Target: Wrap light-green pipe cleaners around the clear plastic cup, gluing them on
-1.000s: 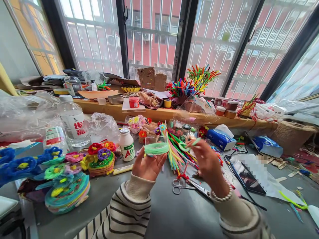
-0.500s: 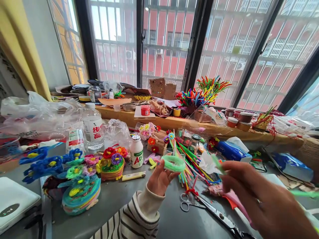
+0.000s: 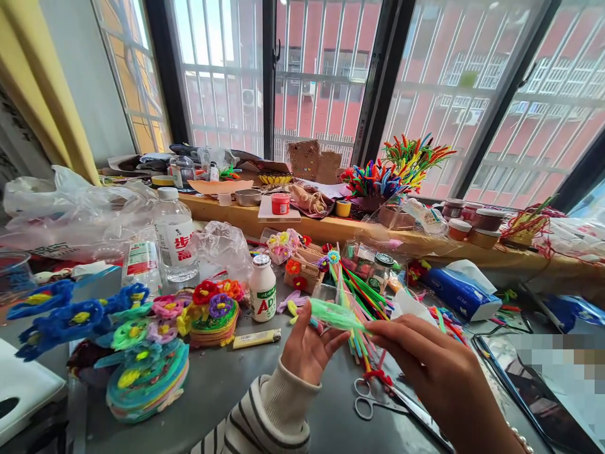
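My left hand [image 3: 309, 347] grips a small clear cup wrapped in a light green pipe cleaner coil [image 3: 333, 313], held above the grey table [image 3: 227, 391]. My right hand [image 3: 432, 366] is closed in a pinch on the right end of that green coil, close to the camera. Under both hands lies a bundle of coloured pipe cleaners [image 3: 362, 299]. A pair of scissors [image 3: 378, 400] rests on the table just below my right hand. Striped sleeves cover both wrists.
Stacks of pipe-cleaner flowers and coasters [image 3: 146, 372] fill the left. A small white bottle [image 3: 262, 296], a yellow lighter [image 3: 258, 338], a water bottle [image 3: 176, 236], a blue tissue pack [image 3: 460, 293] and a phone [image 3: 534, 378] lie around. A cluttered wooden shelf [image 3: 331, 230] runs behind.
My right hand pulled out to the right, then came back to the green coil and pinched it. The left hand tilted the cup. The camera view shifted left and down.
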Demonstrator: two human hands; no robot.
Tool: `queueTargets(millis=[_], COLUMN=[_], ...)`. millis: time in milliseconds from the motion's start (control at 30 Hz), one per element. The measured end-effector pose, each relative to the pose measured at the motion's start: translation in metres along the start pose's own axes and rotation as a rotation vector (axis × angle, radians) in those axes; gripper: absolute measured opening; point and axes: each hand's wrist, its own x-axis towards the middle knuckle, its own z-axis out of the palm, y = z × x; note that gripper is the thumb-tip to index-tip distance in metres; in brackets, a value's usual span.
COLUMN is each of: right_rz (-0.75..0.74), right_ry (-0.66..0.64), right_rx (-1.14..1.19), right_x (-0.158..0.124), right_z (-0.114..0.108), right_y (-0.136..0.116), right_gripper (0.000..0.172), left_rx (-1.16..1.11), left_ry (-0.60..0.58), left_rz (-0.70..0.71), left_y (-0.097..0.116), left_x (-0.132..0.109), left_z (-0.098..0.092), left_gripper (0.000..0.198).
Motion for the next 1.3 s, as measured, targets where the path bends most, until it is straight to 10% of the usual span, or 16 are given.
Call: queueTargets(millis=[800, 1300], right_rz=[0.2, 0.011], right_ry=[0.202, 0.201], right_rx=[-0.156, -0.019], right_x=[0.005, -0.002], right_z=[-0.012, 0.02], right_y=[0.008, 0.0], right_gripper=[0.006, 0.01], left_rx=[0.14, 0.122], left_ry=[-0.067, -0.171], left_rz=[-0.036, 0.033], left_y=[0.001, -0.009], left_x=[0.0, 0.001], left_z=[-0.005, -0.009], left_gripper=[0.045, 0.037])
